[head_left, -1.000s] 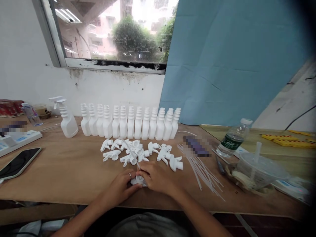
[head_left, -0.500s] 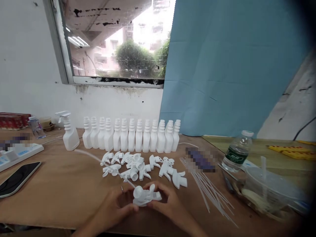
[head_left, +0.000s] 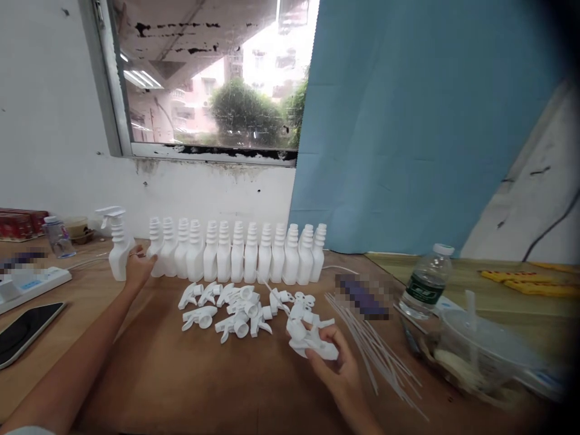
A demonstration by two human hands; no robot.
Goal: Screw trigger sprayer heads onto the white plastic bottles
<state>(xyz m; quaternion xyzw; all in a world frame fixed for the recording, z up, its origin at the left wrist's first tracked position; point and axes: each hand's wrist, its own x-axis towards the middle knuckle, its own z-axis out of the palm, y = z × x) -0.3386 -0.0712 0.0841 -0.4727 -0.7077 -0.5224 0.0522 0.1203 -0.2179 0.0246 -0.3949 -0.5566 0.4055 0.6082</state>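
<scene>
My right hand (head_left: 338, 368) grips a white trigger spray head (head_left: 312, 341), with fingers and thumb around its body. A thin white dip tube (head_left: 272, 289) runs from this head up and left toward the bottles. My left hand (head_left: 140, 267) is stretched out at the left end of a row of white bottles (head_left: 238, 260), fingers apart, by the leftmost bottle (head_left: 155, 241). Whether it touches that bottle I cannot tell. Left of this hand stands a bottle with a spray head fitted (head_left: 118, 248). Loose spray heads (head_left: 235, 308) lie before the row.
Several loose white tubes (head_left: 376, 350) lie on the right. Beyond them stand a water bottle (head_left: 426, 284) and a clear lidded container with a straw (head_left: 471, 344). A phone (head_left: 29, 332) and a power strip (head_left: 36, 287) are at the left.
My left hand has let go of the spray head and reached far up and left to the bottles. My right hand has moved right with the spray head and its tube.
</scene>
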